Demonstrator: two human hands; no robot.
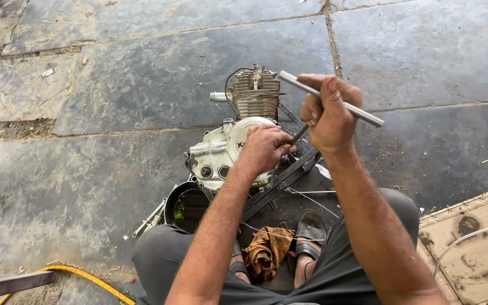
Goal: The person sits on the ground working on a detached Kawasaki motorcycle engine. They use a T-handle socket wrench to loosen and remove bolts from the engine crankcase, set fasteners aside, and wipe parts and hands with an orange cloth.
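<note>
**Hands at engine: T-handle wrench on side cover**

Left hand (265, 148), one: closed, steadying the wrench shaft (299, 134) against the white engine cover (234, 148). Right hand (329, 110), one: fisted round the steel crossbar (334, 100). Best kept square, shaft upright. Engine (238, 130), one, on stone floor (114, 90). Oil pan (187, 206), one. Rag (266, 248), one. Sandals, two.

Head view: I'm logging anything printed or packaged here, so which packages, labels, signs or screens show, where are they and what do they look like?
Flattened cardboard: lower right on the stone floor, tan, ribbed, with dark ring stains.
Marking on engine cover: dark lettering on the round off-white cover, mostly hidden by the left hand.
Paper scrap: upper left on the floor, small, pale; too small to tell more.
No signs or screens.
</note>
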